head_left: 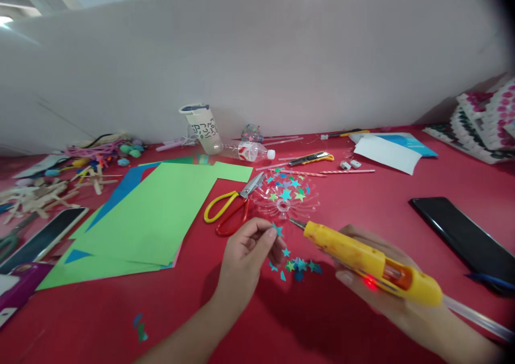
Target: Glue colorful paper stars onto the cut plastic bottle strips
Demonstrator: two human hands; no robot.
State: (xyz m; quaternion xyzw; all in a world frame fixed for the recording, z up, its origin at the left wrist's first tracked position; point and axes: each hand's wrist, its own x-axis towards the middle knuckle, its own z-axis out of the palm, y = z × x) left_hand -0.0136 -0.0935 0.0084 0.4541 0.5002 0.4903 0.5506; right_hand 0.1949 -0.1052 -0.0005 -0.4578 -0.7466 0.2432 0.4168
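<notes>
My left hand [257, 246] pinches a small blue paper star [277, 229] between thumb and forefinger. Wrapped around a yellow glue gun [346, 246], my right hand [374, 267] holds it with its nozzle pointing left, close to the star. A red light glows on the gun, and a clear glue stick [475, 317] sticks out of its back. Just beyond both hands lies a clear plastic bottle piece [283, 207] cut into splayed strips, with colourful stars on it. Below my left fingers is a loose pile of paper stars [300, 266] on the red table.
Red-and-yellow scissors [231, 206] lie left of the cut bottle piece, beside green paper sheets [156, 214]. Behind stand a white cup [201, 128], a lying bottle [247, 151] and a utility knife [309, 158]. A black phone [458, 235] lies at right.
</notes>
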